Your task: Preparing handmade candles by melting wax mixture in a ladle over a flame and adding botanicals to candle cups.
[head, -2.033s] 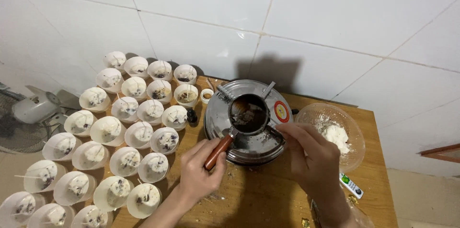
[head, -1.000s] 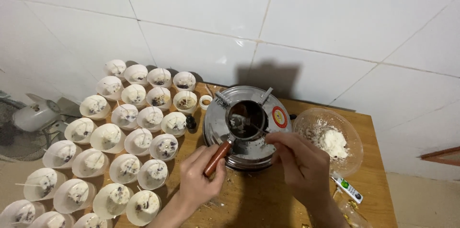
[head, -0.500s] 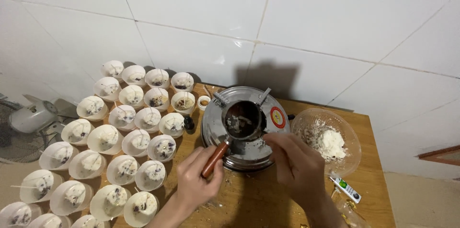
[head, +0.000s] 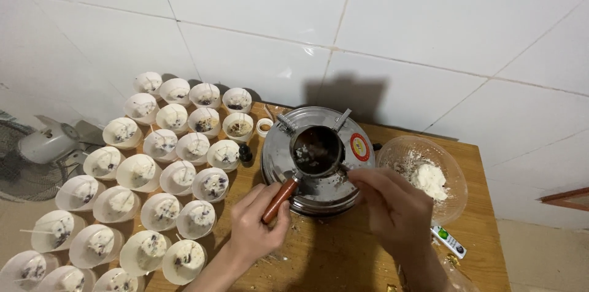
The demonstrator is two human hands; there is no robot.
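A small metal pot (head: 316,150) of dark liquid with pale lumps sits on a round steel stove (head: 362,166) at the table's middle. My left hand (head: 256,221) grips the pot's brown wooden handle (head: 280,199). My right hand (head: 392,206) is closed on a thin stirring stick whose tip reaches into the pot from the right. Several white cups (head: 178,176) with dark and pale bits and thin wicks stand in rows to the left.
A clear bowl (head: 448,203) holding white flakes stands right of the stove. A small tube (head: 451,242) lies near the table's right edge. A wooden table (head: 331,255) meets a white tiled wall. A white fan (head: 46,143) stands at the far left.
My right hand has shifted slightly around the pot's rim with the stick. The lumps in the liquid have moved about. My left hand has kept its grip on the handle.
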